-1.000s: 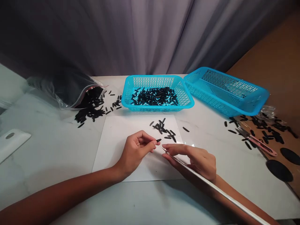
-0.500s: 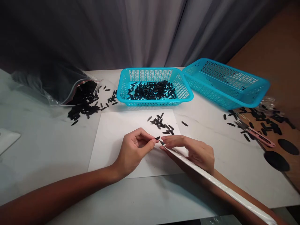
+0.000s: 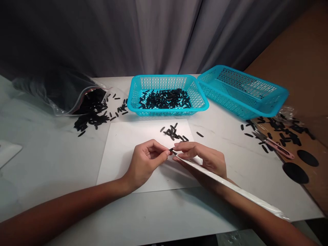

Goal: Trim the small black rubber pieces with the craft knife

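Pinched between the thumb and fingertips of my left hand (image 3: 147,162) is a small black piece (image 3: 171,149). My right hand (image 3: 205,159) grips a long white tool (image 3: 217,178) with a narrow dark tip, which meets or nearly meets the black piece. The tool's white body slants down to the right over my forearm. Beneath both hands lies a white sheet (image 3: 120,147). A loose cluster of black pieces (image 3: 171,132) rests on the sheet just beyond my fingers.
A blue basket (image 3: 167,112) holds many black pieces; another blue basket (image 3: 238,102) stands to its right. At left, a clear bag (image 3: 64,95) spills black pieces. Pink-handled scissors (image 3: 278,147), scattered pieces and two black discs (image 3: 296,172) lie at right.
My right hand has moved left and slightly up, bringing the tool's tip closer to the black piece. My left hand has barely moved, still pinching the piece.
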A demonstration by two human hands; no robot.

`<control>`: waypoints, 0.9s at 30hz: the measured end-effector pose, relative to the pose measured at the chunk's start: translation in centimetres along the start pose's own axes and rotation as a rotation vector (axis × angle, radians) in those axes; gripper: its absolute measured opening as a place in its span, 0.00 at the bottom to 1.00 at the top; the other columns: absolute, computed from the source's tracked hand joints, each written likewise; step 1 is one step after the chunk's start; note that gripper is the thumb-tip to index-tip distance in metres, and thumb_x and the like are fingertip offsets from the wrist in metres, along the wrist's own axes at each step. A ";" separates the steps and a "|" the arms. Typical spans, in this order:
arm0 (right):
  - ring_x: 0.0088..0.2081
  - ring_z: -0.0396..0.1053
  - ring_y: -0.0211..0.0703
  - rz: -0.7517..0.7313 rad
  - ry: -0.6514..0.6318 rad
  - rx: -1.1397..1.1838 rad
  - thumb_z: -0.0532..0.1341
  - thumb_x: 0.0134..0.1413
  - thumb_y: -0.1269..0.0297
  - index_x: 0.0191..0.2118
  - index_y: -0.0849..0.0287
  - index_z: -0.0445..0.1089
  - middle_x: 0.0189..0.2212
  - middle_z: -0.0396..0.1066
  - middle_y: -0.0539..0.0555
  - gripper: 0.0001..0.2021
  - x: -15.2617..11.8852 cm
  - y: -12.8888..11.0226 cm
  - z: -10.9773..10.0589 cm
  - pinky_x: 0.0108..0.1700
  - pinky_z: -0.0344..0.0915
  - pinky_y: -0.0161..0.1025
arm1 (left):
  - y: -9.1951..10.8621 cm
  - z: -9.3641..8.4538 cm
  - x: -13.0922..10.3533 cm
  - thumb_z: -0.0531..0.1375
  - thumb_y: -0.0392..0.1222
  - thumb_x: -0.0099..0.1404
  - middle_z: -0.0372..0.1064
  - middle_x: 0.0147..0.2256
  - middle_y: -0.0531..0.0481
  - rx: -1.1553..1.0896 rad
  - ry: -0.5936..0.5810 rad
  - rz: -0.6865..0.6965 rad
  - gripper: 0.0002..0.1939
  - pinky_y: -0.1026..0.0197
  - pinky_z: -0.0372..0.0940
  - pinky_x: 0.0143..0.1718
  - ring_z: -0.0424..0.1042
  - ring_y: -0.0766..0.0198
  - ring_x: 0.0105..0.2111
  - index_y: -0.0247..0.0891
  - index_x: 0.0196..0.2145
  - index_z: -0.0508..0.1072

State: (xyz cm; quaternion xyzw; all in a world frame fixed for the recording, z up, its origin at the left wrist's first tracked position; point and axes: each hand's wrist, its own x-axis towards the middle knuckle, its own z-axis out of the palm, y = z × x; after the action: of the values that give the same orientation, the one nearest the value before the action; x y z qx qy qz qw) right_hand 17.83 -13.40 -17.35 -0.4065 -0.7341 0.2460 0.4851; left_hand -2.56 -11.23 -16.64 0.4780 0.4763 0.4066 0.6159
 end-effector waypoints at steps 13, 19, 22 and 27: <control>0.41 0.84 0.47 -0.082 -0.061 -0.051 0.70 0.63 0.68 0.34 0.56 0.73 0.39 0.85 0.56 0.07 0.4 0.4 -0.4 0.43 0.81 0.43 | 0.1 -0.1 -0.1 0.70 0.40 0.58 0.78 0.28 0.50 0.019 -0.018 0.049 0.07 0.63 0.75 0.35 0.78 0.64 0.29 0.37 0.28 0.77; 0.43 0.83 0.47 -0.380 -0.109 -0.248 0.60 0.71 0.74 0.34 0.57 0.71 0.39 0.85 0.58 0.11 0.9 0.3 -0.3 0.43 0.82 0.44 | -0.2 0.1 -0.1 0.70 0.40 0.56 0.79 0.28 0.50 0.016 -0.028 0.060 0.07 0.63 0.76 0.37 0.80 0.63 0.32 0.37 0.26 0.76; 0.41 0.84 0.49 -0.555 -0.081 -0.431 0.60 0.68 0.78 0.36 0.60 0.73 0.38 0.85 0.59 0.09 0.5 0.0 0.2 0.37 0.81 0.43 | 0.0 0.2 0.0 0.70 0.39 0.55 0.80 0.27 0.49 0.023 -0.052 0.039 0.07 0.64 0.75 0.35 0.80 0.63 0.30 0.37 0.25 0.76; 0.45 0.84 0.59 -0.661 -0.087 -0.615 0.61 0.65 0.80 0.35 0.62 0.73 0.41 0.85 0.68 0.09 0.2 -0.1 0.0 0.37 0.80 0.47 | 0.5 -0.2 0.3 0.70 0.38 0.55 0.80 0.25 0.48 0.037 -0.097 -0.007 0.09 0.67 0.70 0.27 0.77 0.66 0.25 0.36 0.23 0.74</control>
State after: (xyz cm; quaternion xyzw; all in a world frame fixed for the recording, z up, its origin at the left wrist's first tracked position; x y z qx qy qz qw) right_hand 17.77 -13.31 -17.12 -0.2648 -0.8831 -0.1351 0.3630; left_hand -2.76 -10.81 -16.18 0.5068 0.4551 0.3720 0.6307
